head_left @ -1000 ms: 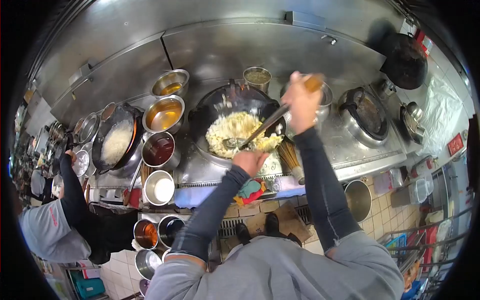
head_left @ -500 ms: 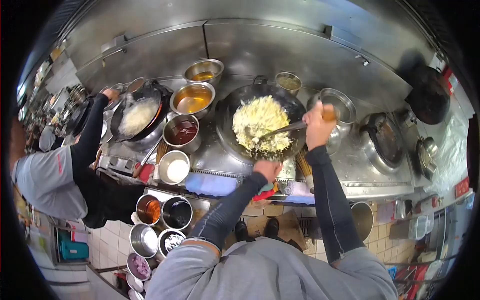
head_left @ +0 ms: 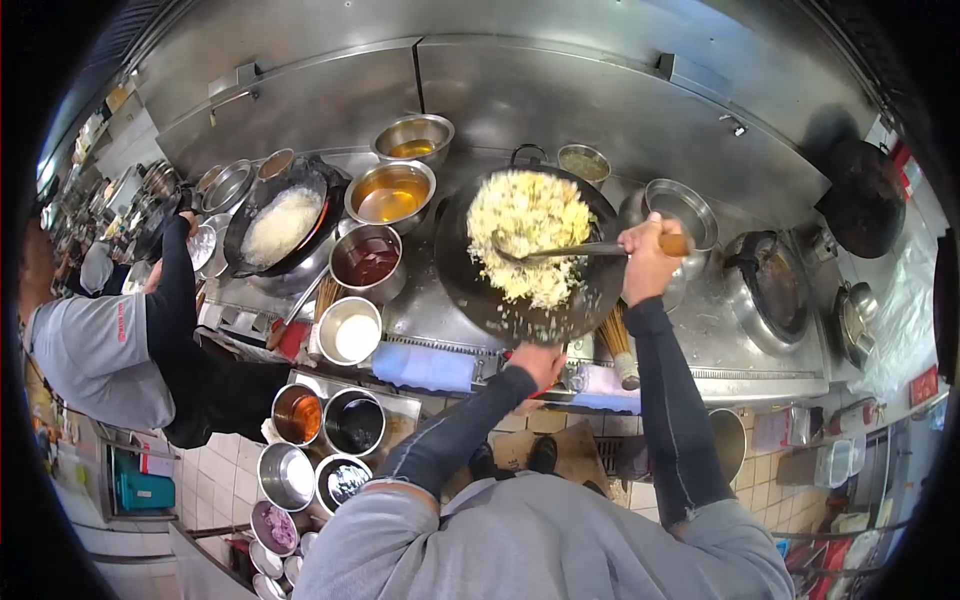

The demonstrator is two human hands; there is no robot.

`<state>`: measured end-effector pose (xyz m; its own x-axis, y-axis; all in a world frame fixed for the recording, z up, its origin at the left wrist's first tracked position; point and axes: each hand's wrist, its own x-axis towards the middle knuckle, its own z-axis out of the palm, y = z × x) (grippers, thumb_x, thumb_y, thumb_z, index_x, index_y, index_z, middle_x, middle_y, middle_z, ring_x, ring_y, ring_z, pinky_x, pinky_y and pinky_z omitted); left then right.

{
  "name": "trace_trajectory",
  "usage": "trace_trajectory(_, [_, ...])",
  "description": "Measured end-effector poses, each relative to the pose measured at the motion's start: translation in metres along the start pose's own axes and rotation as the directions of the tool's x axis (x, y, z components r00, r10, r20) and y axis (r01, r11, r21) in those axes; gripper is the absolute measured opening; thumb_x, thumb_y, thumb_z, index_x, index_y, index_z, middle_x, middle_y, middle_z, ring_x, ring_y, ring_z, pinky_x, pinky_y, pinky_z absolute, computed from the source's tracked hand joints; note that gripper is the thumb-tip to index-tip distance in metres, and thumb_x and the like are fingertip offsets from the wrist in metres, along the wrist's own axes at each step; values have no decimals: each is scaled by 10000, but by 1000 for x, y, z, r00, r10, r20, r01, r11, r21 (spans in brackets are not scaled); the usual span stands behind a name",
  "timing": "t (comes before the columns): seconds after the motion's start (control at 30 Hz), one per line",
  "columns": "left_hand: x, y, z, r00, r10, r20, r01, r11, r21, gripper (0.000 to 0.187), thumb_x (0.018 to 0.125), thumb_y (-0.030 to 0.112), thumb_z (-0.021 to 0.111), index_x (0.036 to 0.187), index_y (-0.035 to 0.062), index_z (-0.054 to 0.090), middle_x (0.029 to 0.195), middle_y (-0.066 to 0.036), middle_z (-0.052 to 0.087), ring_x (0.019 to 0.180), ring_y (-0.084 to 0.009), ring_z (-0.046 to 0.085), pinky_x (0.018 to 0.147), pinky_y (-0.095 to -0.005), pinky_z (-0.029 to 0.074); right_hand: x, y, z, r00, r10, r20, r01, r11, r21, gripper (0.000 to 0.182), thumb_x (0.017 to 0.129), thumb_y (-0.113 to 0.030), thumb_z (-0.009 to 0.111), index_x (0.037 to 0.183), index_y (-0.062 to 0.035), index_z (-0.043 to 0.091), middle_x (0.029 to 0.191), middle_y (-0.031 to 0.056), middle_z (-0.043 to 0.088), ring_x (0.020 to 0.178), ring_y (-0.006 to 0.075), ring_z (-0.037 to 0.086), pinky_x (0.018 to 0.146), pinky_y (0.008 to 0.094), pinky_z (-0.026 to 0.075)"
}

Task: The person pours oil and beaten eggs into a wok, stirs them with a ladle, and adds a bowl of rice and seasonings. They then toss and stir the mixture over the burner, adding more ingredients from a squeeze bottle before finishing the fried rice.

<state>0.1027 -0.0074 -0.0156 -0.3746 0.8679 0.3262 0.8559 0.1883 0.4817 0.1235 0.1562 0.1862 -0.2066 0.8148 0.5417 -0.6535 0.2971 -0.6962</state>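
My right hand [head_left: 650,262] is wrapped round the handle of a metal ladle [head_left: 580,249] with a wooden end. Its bowl rests against a heap of fried rice [head_left: 530,215], pale yellow with egg-like bits and green flecks, some grains blurred by motion. The food lies in a large black wok [head_left: 462,290] on the steel range. At the wok's near side my left hand [head_left: 538,362] is closed on its edge or handle; the exact grip is hidden, and a bit of red shows under it.
Metal pots of yellow liquid [head_left: 390,195], dark red sauce [head_left: 368,262] and white contents [head_left: 351,332] stand left of the wok. Bamboo brushes [head_left: 617,345] and a steel bowl [head_left: 682,212] are at right. A co-worker [head_left: 100,345] stands at left beside another wok [head_left: 240,230].
The wok has tilted and shifted slightly right, with the rice heaped higher. My right hand and the ladle have moved slightly down and right. The co-worker's arm has drawn back left.
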Motion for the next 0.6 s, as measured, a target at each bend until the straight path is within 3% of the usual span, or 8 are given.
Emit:
trace_trajectory(0.07, [-35, 23, -9, 974, -20, 225, 34, 998, -58, 379, 918, 391, 483, 763, 114, 690, 589, -154, 614, 519, -330, 608, 557, -457, 512, 4, -29, -7, 992, 118, 49, -119, 992, 28, 253, 942, -111, 540, 763, -93, 362, 530, 3, 404, 429, 104, 401, 439, 263, 390])
trace_trajectory(0.17, [5, 73, -112, 959, -2, 284, -3, 1000, 15, 380, 923, 380, 482, 740, 112, 680, 567, -142, 609, 489, -307, 601, 520, -438, 509, 27, -94, 7, 973, 202, 109, -208, 977, 50, 256, 939, -104, 548, 749, -105, 376, 534, -28, 371, 431, 78, 349, 424, 254, 344])
trace_trajectory(0.23, [58, 52, -125, 992, 62, 112, -61, 998, -16, 411, 923, 397, 479, 688, 107, 650, 536, -130, 589, 460, -292, 586, 467, -418, 492, 31, -108, 11, 979, 166, 119, -173, 984, 52, 249, 930, -117, 570, 740, -111, 411, 539, -42, 371, 432, 62, 335, 412, 247, 325])
trace_trajectory(0.33, [75, 9, -60, 999, 40, 23, -42, 993, 111, 390, 921, 414, 489, 736, 111, 651, 583, -143, 611, 515, -322, 606, 518, -435, 503, 20, -46, 27, 999, 40, 33, -37, 994, -103, 215, 919, -105, 578, 759, -96, 433, 539, -4, 453, 428, 86, 446, 414, 248, 388])
trace_trajectory(0.4, [33, -8, 0, 998, -55, 37, 51, 993, 108, 369, 919, 415, 494, 782, 124, 675, 616, -158, 623, 545, -341, 613, 558, -458, 506, 1, 5, 5, 998, 62, 26, -63, 997, 38, 205, 936, -75, 533, 802, -90, 378, 539, 15, 445, 438, 104, 446, 440, 269, 409])
trace_trajectory(0.47, [-13, 7, 2, 986, -72, 152, 72, 997, 4, 357, 914, 417, 498, 842, 132, 699, 653, -172, 640, 569, -357, 624, 603, -469, 519, -8, -8, -5, 1000, 12, 22, -13, 998, 63, 250, 942, -91, 534, 774, -97, 349, 545, 2, 411, 449, 97, 403, 458, 270, 394])
trace_trajectory(0.53, [-30, 45, -50, 918, -78, 390, 105, 993, -49, 369, 916, 421, 493, 871, 126, 710, 672, -185, 647, 592, -359, 637, 646, -469, 530, 1, -43, -7, 978, 150, 142, -156, 987, 34, 273, 946, -99, 532, 763, -101, 330, 553, -14, 379, 462, 82, 365, 467, 270, 371])
trace_trajectory(0.6, [11, 59, -102, 925, 14, 379, -26, 999, 28, 400, 922, 435, 483, 849, 114, 710, 654, -184, 642, 574, -334, 640, 613, -428, 541, 13, -82, 10, 959, 254, 125, -260, 965, 25, 271, 942, -112, 550, 762, -100, 347, 553, -24, 370, 450, 71, 349, 448, 247, 339])
